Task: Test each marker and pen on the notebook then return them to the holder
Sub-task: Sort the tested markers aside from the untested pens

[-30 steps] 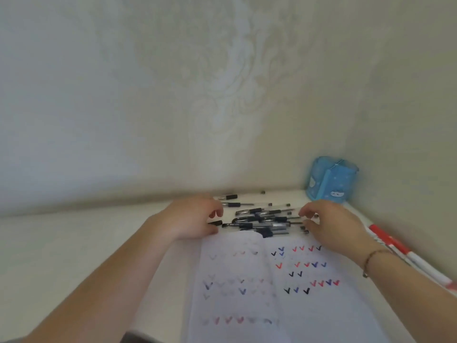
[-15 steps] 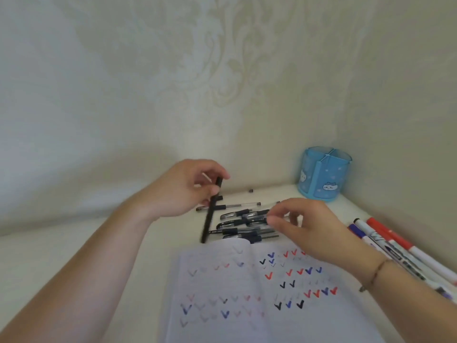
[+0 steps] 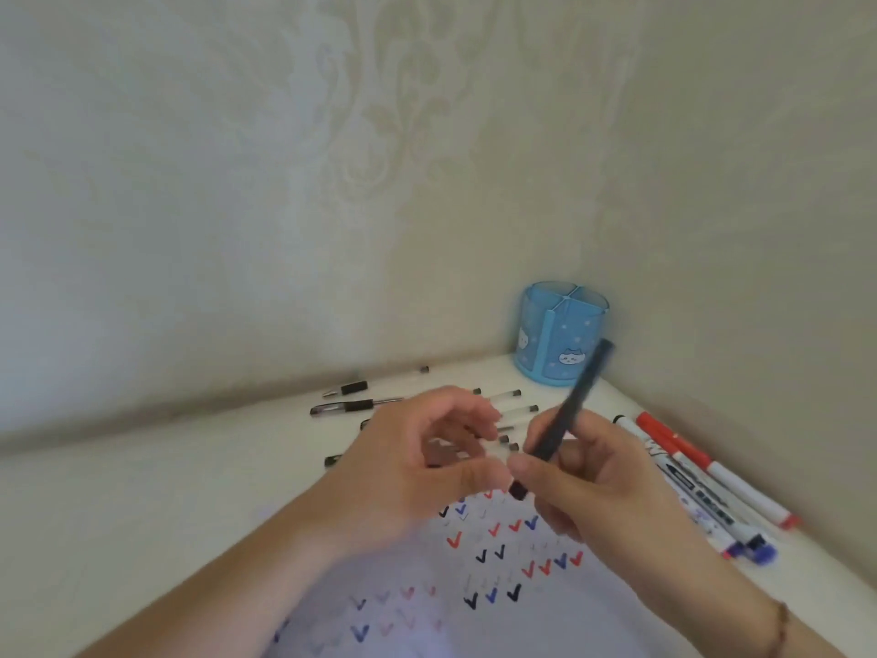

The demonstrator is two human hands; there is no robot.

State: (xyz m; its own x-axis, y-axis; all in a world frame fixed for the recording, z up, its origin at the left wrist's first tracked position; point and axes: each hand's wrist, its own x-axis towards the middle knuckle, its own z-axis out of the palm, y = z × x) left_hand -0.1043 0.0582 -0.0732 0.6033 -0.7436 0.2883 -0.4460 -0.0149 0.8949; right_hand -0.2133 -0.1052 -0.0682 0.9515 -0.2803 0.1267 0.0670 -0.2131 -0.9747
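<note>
I read the black pen (image 3: pixel 564 417) as tilted, long axis running from its lower end near my right thumb up and away toward the blue holder (image 3: pixel 560 341). Half a second ago the left hand held this pen hanging nearly vertical; it now sits in the right hand (image 3: pixel 583 482), whose fingers curl round the lower barrel. The left hand (image 3: pixel 417 460) is just beside it, fingers loosely curved; whether its thumb touches the pen's lower end I cannot tell. Both hands hover over the notebook (image 3: pixel 474 586). Loose pens (image 3: pixel 351 406) lie beyond the left hand, markers (image 3: pixel 702 486) right of the right hand.
</note>
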